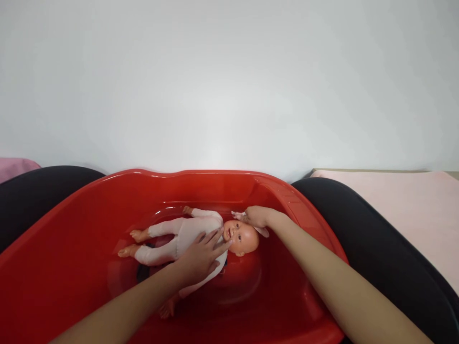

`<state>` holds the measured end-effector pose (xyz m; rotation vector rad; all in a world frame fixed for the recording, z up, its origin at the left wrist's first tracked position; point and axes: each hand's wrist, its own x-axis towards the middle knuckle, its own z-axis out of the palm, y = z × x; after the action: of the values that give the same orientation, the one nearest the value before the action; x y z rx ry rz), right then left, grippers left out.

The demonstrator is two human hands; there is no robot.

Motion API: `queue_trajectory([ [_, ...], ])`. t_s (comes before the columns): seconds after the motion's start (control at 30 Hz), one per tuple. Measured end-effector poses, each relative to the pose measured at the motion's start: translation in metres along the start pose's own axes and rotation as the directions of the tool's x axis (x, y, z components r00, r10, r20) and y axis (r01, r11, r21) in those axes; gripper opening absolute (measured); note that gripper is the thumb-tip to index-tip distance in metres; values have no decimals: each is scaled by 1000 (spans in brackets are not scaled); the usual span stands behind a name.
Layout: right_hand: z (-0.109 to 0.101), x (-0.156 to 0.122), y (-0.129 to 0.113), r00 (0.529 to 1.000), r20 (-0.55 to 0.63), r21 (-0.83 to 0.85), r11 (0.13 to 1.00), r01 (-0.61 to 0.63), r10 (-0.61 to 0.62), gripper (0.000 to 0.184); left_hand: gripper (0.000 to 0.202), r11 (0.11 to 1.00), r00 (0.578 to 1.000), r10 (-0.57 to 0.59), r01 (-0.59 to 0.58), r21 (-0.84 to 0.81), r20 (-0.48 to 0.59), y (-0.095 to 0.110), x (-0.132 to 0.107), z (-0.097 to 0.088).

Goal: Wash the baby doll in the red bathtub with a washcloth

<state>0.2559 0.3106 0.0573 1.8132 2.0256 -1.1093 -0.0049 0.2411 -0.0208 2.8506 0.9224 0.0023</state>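
A baby doll (244,239) in a white long-sleeved suit lies on its back in a red baby bathtub (53,248), its head toward the right and its feet toward the left. My left hand (201,253) rests across the doll's chest and shoulder, fingers spread, the tips near its chin. Beside the far side of the doll's head, my right hand (257,217) is closed on a pale pink cloth (264,232). Parts of this cloth stick out on both sides of the hand; the rest is hidden in it.
Shallow water (236,286) reflects light in the tub. Black rounded surfaces (380,248) flank the tub on both sides. A pale pink sheet (401,191) lies at the right, a pink cloth (16,167) at the far left. Behind stands a white wall (215,86).
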Motion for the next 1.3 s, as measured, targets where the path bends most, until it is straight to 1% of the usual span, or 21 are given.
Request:
queue_trajectory([
  [0.1, -6, -9, -1, 996, 20, -39, 996, -81, 81, 56, 69, 1000, 1000, -12, 12, -11, 3, 2, 1, -2],
  [0.13, -7, -11, -1, 995, 50, -36, 996, -86, 87, 53, 70, 1000, 1000, -19, 19, -14, 7, 3, 1, -3],
  [0.23, -8, -16, -1, 983, 178, 17, 999, -43, 39, 49, 71, 999, 999, -43, 43, -24, 32, 4, 2, -4],
  [0.3, -10, -15, 1, 991, 133, 22, 1000, -11, 8, 51, 73, 998, 998, -51, 53, -33, 41, 4, 3, -3],
  [0.4, -12, -10, 6, 999, -48, -62, 998, 16, -19, 53, 76, 997, 998, -50, 52, -54, 36, 2, 4, 1],
  [0.43, -12, -8, 7, 998, -64, -85, 996, 20, -26, 52, 76, 997, 998, -47, 49, -58, 31, 1, 4, 2],
  [0.47, -11, -7, 8, 999, -36, -93, 995, 19, -22, 52, 76, 997, 999, -43, 44, -59, 27, 1, 4, 3],
  [0.53, -8, -7, 10, 993, 116, -46, 999, 4, 1, 53, 75, 998, 999, -36, 37, -50, 26, 0, 3, 3],
  [0.6, -6, -8, 10, 963, 268, 45, 999, -13, 1, 54, 73, 998, 999, -37, 39, -39, 33, 1, 3, 2],
  [0.63, -5, -9, 9, 954, 301, 85, 996, -16, -10, 54, 73, 998, 999, -41, 43, -38, 35, 1, 3, 1],
  [0.67, -5, -10, 9, 954, 299, 109, 994, -12, -21, 53, 73, 998, 998, -45, 47, -40, 36, 1, 3, 0],
  [0.73, -7, -12, 8, 978, 208, 102, 995, 13, -34, 49, 73, 997, 998, -53, 55, -53, 36, 1, 3, 0],
  [0.8, -11, -12, 8, 997, 56, 33, 998, 47, -49, 49, 74, 996, 998, -52, 55, -65, 38, 0, 3, 1],
  [0.87, -13, -11, 9, 993, -86, -69, 995, 78, -83, 50, 74, 997, 999, -45, 47, -68, 30, -1, 3, 2],
  [0.9, -14, -11, 9, 988, -120, -112, 990, 83, -96, 51, 74, 997, 999, -40, 41, -67, 21, -1, 3, 2],
  [0.93, -14, -10, 9, 988, -118, -136, 988, 80, -96, 51, 73, 997, 999, -35, 36, -63, 13, -1, 3, 2],
  [0.97, -13, -10, 9, 993, -82, -135, 988, 72, -84, 50, 72, 998, 999, -33, 34, -60, 10, -1, 3, 2],
  [1.03, -10, -10, 8, 998, 52, -71, 996, 46, -43, 48, 71, 998, 999, -30, 32, -56, 22, -1, 3, 1],
  [1.13, -5, -13, 4, 970, 239, 91, 995, 32, -53, 49, 72, 998, 999, -37, 38, -58, 27, 1, 3, -1],
  [1.2, -4, -15, 2, 957, 278, 151, 988, 43, -84, 49, 72, 998, 999, -42, 43, -54, 22, 1, 3, -1],
  [1.3, -6, -15, 2, 973, 216, 122, 991, 50, -76, 45, 73, 998, 999, -43, 44, -46, 27, 0, 4, 1],
])
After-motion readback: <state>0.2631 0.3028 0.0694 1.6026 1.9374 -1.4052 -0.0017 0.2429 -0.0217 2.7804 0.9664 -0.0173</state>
